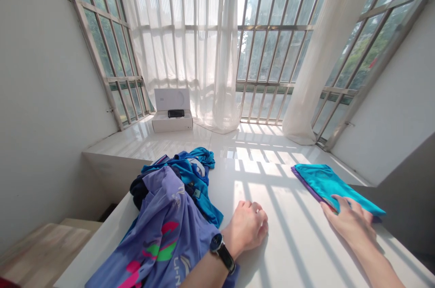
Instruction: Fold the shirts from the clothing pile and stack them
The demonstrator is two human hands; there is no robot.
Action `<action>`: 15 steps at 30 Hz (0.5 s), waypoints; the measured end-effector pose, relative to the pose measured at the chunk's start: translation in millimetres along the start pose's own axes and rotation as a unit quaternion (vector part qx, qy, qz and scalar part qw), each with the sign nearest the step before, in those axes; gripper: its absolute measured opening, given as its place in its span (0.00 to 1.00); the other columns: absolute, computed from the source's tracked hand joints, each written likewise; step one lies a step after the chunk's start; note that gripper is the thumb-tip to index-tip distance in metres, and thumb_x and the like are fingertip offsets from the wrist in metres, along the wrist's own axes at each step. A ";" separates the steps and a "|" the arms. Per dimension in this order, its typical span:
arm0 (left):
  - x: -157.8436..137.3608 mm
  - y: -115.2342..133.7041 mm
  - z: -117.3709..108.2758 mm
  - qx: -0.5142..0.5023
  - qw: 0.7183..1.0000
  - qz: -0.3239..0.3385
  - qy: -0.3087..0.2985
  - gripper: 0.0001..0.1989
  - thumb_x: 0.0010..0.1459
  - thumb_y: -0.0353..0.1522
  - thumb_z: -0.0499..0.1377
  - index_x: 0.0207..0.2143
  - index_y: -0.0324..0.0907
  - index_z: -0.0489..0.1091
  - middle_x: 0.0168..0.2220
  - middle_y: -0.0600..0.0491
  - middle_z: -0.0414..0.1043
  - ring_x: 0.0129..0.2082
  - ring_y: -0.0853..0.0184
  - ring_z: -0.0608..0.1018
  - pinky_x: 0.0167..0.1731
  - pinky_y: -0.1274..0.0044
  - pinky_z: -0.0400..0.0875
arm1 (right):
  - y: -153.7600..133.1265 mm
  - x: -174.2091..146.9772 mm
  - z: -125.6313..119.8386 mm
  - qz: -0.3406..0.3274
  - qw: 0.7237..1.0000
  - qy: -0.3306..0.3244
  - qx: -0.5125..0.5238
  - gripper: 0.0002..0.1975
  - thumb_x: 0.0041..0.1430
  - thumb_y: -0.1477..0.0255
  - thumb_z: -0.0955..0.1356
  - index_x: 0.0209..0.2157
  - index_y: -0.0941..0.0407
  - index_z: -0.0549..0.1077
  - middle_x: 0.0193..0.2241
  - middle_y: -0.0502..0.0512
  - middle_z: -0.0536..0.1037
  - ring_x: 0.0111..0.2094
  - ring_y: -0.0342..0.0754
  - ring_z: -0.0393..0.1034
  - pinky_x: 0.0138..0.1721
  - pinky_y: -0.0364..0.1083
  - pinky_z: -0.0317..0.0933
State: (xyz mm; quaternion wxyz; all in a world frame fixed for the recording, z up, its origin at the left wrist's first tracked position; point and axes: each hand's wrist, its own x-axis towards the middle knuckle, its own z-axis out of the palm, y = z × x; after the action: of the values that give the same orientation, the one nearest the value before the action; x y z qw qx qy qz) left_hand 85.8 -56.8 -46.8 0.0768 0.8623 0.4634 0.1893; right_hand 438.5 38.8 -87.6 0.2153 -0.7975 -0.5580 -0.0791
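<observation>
My left hand, with a dark watch on its wrist, rests loosely curled on the white table; nothing shows in its fingers. Left of it, a purple shirt with pink and green print lies crumpled over a heap of blue and dark clothes. My right hand lies on the near side of a folded turquoise garment, fingers apart, thumb at its left edge. Under that garment shows the edge of a folded purple one.
An open white box holding a black device stands on the window ledge at the back left. White curtains hang before barred windows. Walls close in on both sides, and a wooden surface sits lower at the left.
</observation>
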 end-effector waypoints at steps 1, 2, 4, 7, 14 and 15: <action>0.2 -0.3 0.0 -0.001 1.000 0.001 0.000 0.08 0.65 0.33 0.55 0.41 0.41 0.73 0.46 0.47 0.75 0.42 0.60 0.76 0.46 0.66 0.69 | 0.4 0.4 0.7 -0.002 1.000 0.001 0.001 0.37 0.58 0.46 0.55 0.57 0.54 0.72 0.62 0.66 0.67 0.60 0.72 0.60 0.51 0.64 0.66; 0.3 -0.5 0.2 -0.002 1.000 0.002 -0.001 0.08 0.65 0.33 0.55 0.41 0.41 0.73 0.47 0.47 0.75 0.42 0.60 0.76 0.46 0.66 0.69 | 0.8 0.8 1.4 -0.004 1.000 0.002 0.001 0.37 0.58 0.46 0.55 0.57 0.54 0.72 0.62 0.66 0.67 0.60 0.72 0.60 0.51 0.64 0.66; 0.6 -0.8 0.7 -0.003 1.000 0.003 0.000 0.08 0.65 0.33 0.55 0.41 0.41 0.73 0.47 0.48 0.75 0.42 0.60 0.76 0.46 0.66 0.69 | 1.5 1.3 2.8 -0.007 1.000 0.006 0.001 0.37 0.58 0.46 0.55 0.56 0.54 0.72 0.62 0.65 0.67 0.60 0.72 0.59 0.51 0.64 0.66; 0.9 -0.5 1.9 -0.001 1.000 0.001 0.003 0.09 0.65 0.33 0.55 0.41 0.41 0.73 0.47 0.47 0.75 0.42 0.60 0.76 0.46 0.66 0.69 | 0.8 0.6 3.4 -0.009 1.000 0.010 0.000 0.36 0.58 0.46 0.55 0.56 0.54 0.72 0.61 0.65 0.68 0.61 0.71 0.59 0.51 0.64 0.66; 1.1 -1.0 2.0 -0.005 1.000 -0.004 -0.003 0.10 0.66 0.33 0.54 0.41 0.40 0.74 0.47 0.46 0.75 0.42 0.60 0.76 0.47 0.66 0.68 | -3.8 -2.0 1.8 -0.014 1.000 0.010 0.012 0.35 0.58 0.47 0.56 0.55 0.54 0.72 0.61 0.66 0.68 0.61 0.72 0.58 0.51 0.65 0.65; 1.1 -1.5 2.3 -0.009 1.000 -0.004 -0.005 0.10 0.66 0.34 0.54 0.41 0.41 0.74 0.47 0.47 0.75 0.43 0.60 0.76 0.48 0.66 0.68 | -3.9 -1.8 2.0 -0.014 1.000 0.010 0.016 0.35 0.58 0.47 0.56 0.55 0.54 0.72 0.61 0.66 0.68 0.61 0.73 0.58 0.51 0.65 0.65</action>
State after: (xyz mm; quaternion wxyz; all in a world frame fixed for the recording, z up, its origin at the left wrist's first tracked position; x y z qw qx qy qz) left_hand 86.2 -55.0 -49.0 0.0875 0.8604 0.4650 0.1893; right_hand 434.0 39.2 -89.1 0.2321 -0.7851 -0.5684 -0.0812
